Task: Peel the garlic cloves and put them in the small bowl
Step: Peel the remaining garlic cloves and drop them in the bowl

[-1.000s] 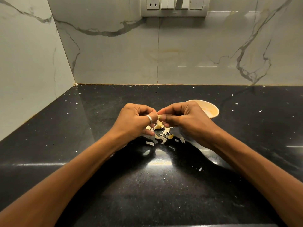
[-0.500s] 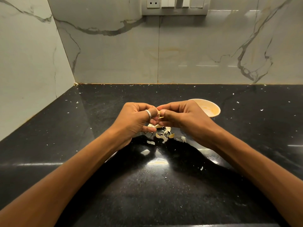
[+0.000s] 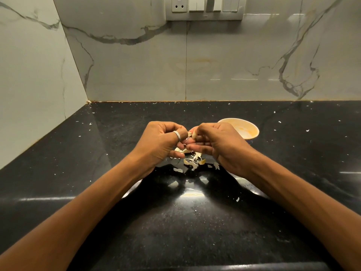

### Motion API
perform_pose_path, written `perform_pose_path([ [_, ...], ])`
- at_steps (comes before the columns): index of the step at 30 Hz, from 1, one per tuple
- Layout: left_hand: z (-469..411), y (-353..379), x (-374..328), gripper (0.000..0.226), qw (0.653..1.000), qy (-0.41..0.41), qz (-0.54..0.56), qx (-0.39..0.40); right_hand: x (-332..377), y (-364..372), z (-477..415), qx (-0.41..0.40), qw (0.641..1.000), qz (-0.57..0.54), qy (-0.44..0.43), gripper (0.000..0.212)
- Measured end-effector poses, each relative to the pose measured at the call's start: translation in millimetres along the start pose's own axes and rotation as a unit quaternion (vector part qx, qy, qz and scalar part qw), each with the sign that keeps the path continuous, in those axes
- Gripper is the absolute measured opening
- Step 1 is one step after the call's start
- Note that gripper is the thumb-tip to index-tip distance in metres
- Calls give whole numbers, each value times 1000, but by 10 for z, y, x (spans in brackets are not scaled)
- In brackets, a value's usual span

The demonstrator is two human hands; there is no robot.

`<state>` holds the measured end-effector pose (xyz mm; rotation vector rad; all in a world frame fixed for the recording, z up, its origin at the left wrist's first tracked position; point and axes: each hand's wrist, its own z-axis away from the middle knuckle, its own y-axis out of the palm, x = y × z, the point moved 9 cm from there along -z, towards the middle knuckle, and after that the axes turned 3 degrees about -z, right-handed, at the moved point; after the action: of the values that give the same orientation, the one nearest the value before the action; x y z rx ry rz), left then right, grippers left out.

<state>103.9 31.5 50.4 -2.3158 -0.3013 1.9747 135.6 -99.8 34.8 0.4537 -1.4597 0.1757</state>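
Observation:
Both hands meet over the middle of the black counter. My left hand (image 3: 162,141), with a ring on one finger, and my right hand (image 3: 218,143) pinch one small pale garlic clove (image 3: 193,134) between their fingertips; most of it is hidden. Below the hands lies a small heap of garlic skins (image 3: 192,163), perhaps with cloves among them. The small pale bowl (image 3: 247,127) stands just behind my right hand, partly covered by it.
The black stone counter (image 3: 117,192) is dotted with tiny skin flakes. Marble walls close it off at the back and on the left. A socket and switch plate (image 3: 204,7) sits high on the back wall.
The hands stay together on the clove; the fingers have shifted slightly and more of the pale clove shows between them. The head camera tilted a little upward.

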Motion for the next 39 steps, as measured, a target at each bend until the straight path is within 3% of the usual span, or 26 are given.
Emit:
perform_pose_path([
  [8, -44, -119, 13, 24, 998, 15, -49, -30, 78, -98, 23, -20, 999, -36, 2, 18],
  [12, -25, -161, -89, 4, 988, 90, -112, -60, 80, -38, 53, 7, 1000, -24, 5, 18],
  [23, 52, -58, -276, 7, 928, 244, -256, -115, 84, -35, 50, 12, 1000, 10, -20, 21],
  [39, 24, -73, -197, 9, 933, 210, -268, -112, 112, 5, 31, 24, 993, 87, -82, 11],
])
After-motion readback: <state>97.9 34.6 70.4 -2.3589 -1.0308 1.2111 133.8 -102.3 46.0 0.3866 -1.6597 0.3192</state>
